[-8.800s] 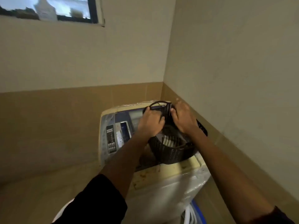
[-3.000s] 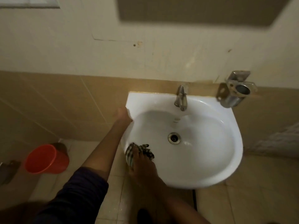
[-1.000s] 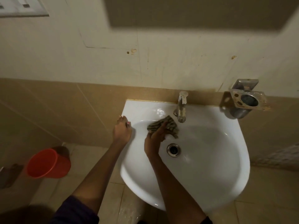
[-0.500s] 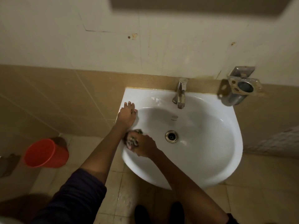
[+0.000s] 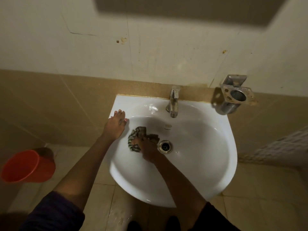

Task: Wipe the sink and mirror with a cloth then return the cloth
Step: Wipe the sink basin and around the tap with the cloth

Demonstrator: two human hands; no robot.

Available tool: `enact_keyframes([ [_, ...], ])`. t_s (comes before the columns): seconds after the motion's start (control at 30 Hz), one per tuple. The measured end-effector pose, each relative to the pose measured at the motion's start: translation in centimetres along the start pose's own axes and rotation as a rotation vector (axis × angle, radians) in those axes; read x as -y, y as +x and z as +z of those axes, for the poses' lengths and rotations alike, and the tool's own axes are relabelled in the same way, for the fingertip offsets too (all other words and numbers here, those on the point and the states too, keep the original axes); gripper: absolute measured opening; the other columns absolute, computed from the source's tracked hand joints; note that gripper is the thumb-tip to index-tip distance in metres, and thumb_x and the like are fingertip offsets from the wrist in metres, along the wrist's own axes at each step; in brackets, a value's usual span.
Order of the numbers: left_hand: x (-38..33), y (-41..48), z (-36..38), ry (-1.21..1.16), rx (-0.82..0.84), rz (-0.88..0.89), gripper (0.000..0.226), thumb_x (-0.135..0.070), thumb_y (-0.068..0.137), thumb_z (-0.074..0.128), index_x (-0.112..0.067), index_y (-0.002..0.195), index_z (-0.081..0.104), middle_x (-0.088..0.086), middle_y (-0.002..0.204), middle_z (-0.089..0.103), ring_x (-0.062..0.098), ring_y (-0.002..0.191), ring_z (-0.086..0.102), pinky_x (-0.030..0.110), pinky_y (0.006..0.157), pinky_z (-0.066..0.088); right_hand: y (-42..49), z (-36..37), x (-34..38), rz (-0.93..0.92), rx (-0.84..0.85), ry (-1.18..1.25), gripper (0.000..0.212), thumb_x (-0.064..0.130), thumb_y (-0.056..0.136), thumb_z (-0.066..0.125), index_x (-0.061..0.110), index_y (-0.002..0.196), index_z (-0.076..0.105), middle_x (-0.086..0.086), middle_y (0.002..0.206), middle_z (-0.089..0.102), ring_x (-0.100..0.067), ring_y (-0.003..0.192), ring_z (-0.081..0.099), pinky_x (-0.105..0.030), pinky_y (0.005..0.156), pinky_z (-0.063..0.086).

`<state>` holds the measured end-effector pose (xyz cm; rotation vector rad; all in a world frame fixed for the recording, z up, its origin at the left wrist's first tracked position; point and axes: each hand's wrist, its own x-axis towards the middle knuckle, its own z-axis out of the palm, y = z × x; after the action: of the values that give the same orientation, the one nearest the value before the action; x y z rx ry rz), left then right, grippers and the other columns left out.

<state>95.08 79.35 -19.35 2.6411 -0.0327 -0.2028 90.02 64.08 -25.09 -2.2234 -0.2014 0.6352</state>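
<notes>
A white wall-hung sink [image 5: 208,164] fills the middle of the head view, with a metal drain [image 5: 165,146] at its centre. My right hand [image 5: 147,148] presses a bunched striped cloth [image 5: 137,136] against the inside of the basin, just left of the drain. My left hand [image 5: 115,125] lies flat on the sink's left rim, fingers spread, holding nothing. The lower edge of a dark mirror [image 5: 200,9] shows at the top of the view above the sink.
A metal tap [image 5: 173,101] stands at the back of the sink. A rusty metal cup holder [image 5: 233,95] is fixed to the wall on the right. An orange bucket [image 5: 25,165] sits on the tiled floor at the left. My feet show below the sink.
My right hand has slid the cloth from the basin's left wall toward the drain. My left hand stays on the left rim.
</notes>
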Motion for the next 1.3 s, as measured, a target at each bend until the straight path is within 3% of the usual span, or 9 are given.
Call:
enact_keyframes([
  [0.13,0.3,0.2,0.1,0.021,-0.001,0.021,0.041,-0.022,0.098,0.035,-0.004,0.134,0.039,0.016,0.153,0.029,0.03,0.143,0.023,0.044,0.11,0.027,0.1,-4.7,-3.0,-0.011,-0.141,0.083,0.032,0.017,0.082,0.067,0.012,0.114,0.064,-0.002,0.111,0.065,-0.013,0.096,0.061,-0.018,0.082,0.05],
  [0.23,0.3,0.0,0.2,0.009,-0.008,0.026,0.041,-0.021,0.097,0.036,-0.003,0.134,0.04,0.016,0.153,0.029,0.03,0.143,0.022,0.044,0.111,0.026,-0.5,-7.1,-7.3,-0.141,-0.04,-0.6,0.036,0.029,0.087,0.052,0.011,0.115,0.065,-0.013,0.113,0.067,-0.027,0.103,0.063,-0.028,0.091,0.05],
  [0.37,0.6,0.2,0.1,0.031,0.004,0.035,0.041,-0.024,0.098,0.034,-0.003,0.132,0.041,0.016,0.152,0.03,0.03,0.143,0.023,0.047,0.11,0.028,-3.3,-11.1,-12.8,-0.207,-0.171,-1.152,0.031,0.008,0.072,0.051,0.009,0.093,0.074,-0.01,0.09,0.075,-0.026,0.075,0.072,-0.037,0.066,0.06],
  [0.47,0.4,0.0,0.1,0.005,-0.002,0.033,0.043,-0.025,0.097,0.035,-0.003,0.134,0.04,0.016,0.153,0.029,0.03,0.144,0.021,0.047,0.112,0.027,-5.9,-14.5,-13.0,-0.095,-0.139,-1.277,0.051,0.006,0.068,0.073,0.014,0.118,0.063,-0.009,0.116,0.068,-0.028,0.101,0.066,-0.045,0.091,0.052],
  [0.53,0.2,-0.1,-0.1,-0.003,0.002,0.021,0.044,-0.025,0.098,0.035,-0.003,0.135,0.039,0.016,0.153,0.029,0.03,0.144,0.021,0.046,0.112,0.026,-7.4,-15.1,-12.5,0.101,-0.095,-1.371,0.057,0.013,0.086,0.055,0.02,0.14,0.038,-0.008,0.144,0.045,-0.028,0.133,0.039,-0.05,0.113,0.022],
  [0.63,0.4,-0.2,-0.6,0.018,0.027,0.042,0.041,-0.024,0.098,0.035,-0.001,0.13,0.043,0.018,0.15,0.034,0.032,0.14,0.029,0.046,0.107,0.031,-9.7,-15.8,-11.6,0.376,-0.082,-1.255,0.052,0.02,0.096,0.036,0.028,0.146,0.021,-0.003,0.154,0.026,-0.025,0.143,0.015,-0.062,0.111,0.006],
  [0.77,0.4,-0.4,-0.6,0.03,0.037,0.042,0.042,-0.025,0.098,0.034,-0.001,0.132,0.041,0.018,0.15,0.032,0.032,0.141,0.026,0.047,0.108,0.029,-13.4,-14.9,-9.2,0.548,0.077,-0.977,0.041,0.019,0.098,0.035,0.016,0.139,0.037,-0.012,0.146,0.039,-0.032,0.136,0.03,-0.059,0.111,0.011],
  [1.03,0.7,-0.1,-0.1,0.026,0.025,0.027,0.042,-0.026,0.097,0.035,-0.002,0.131,0.039,0.018,0.149,0.034,0.034,0.139,0.029,0.049,0.108,0.03,-15.2,-7.4,1.3,0.183,0.462,-0.501,0.043,0.004,0.092,0.041,0.016,0.132,0.044,-0.007,0.135,0.053,-0.019,0.116,0.05,-0.031,0.092,0.037],
  [1.3,0.9,0.4,-0.1,0.027,0.02,0.038,0.043,-0.027,0.098,0.033,-0.005,0.135,0.039,0.014,0.151,0.032,0.034,0.138,0.031,0.046,0.108,0.03,-11.4,-3.9,-3.4,0.201,0.444,-0.394,0.06,0.01,0.092,0.044,0.023,0.145,0.02,-0.015,0.14,0.044,-0.033,0.126,0.044,-0.041,0.102,0.036],
])
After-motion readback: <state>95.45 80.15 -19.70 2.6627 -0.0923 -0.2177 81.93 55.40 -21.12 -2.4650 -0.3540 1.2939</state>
